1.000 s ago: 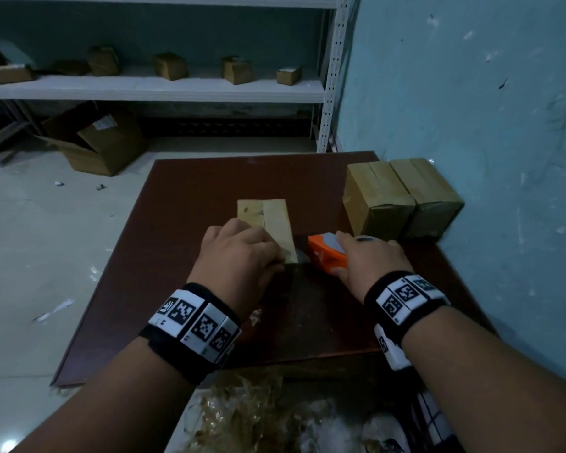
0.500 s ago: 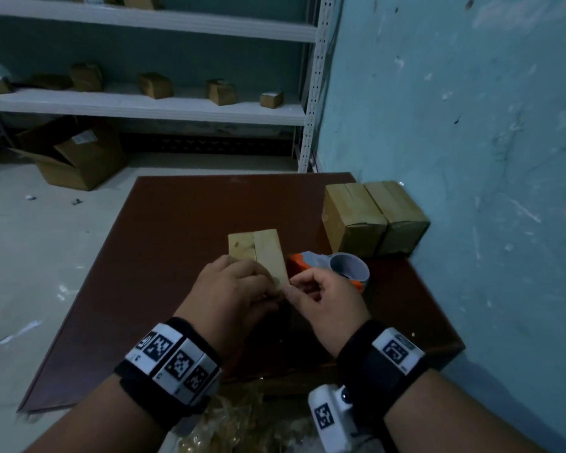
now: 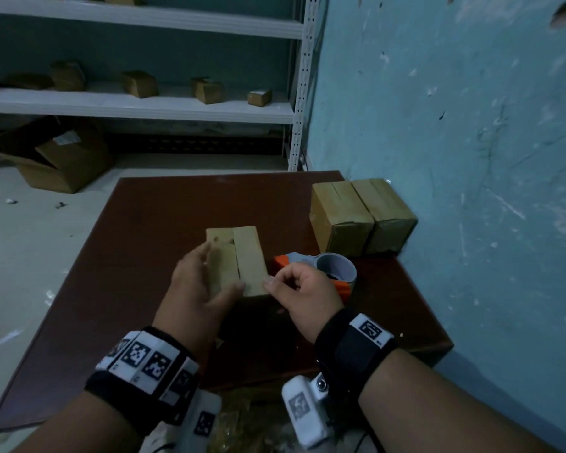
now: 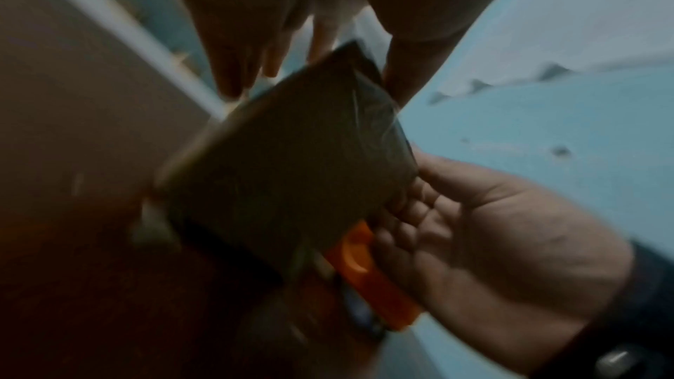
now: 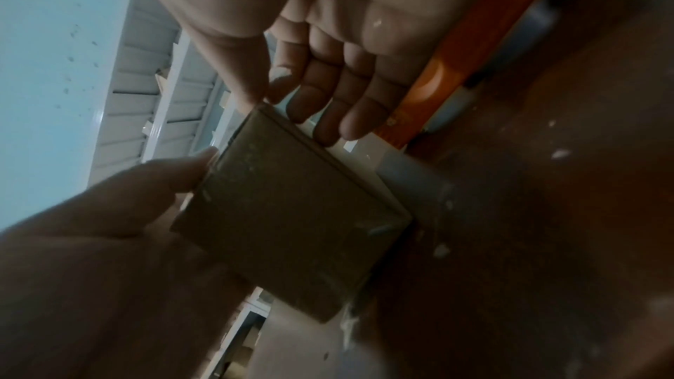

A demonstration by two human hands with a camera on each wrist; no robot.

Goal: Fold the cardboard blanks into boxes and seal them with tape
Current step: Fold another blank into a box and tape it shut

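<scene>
Both hands grip box [image 3: 239, 256]: left hand [image 3: 200, 282] left side, right hand [image 3: 303, 289] near-right corner.

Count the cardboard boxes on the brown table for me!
3: one small tan cardboard box between both hands, and two closed tan cardboard boxes side by side against the blue wall.

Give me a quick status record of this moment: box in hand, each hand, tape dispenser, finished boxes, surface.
box in work: small cardboard box, lifted above the table, top seam visible
left hand: holds the box's left side, thumb at near edge
right hand: fingertips at the box's near right corner; grip unclear
tape dispenser: orange, on table, behind right hand
finished boxes: two, side by side, by the wall
surface: dark brown table
</scene>
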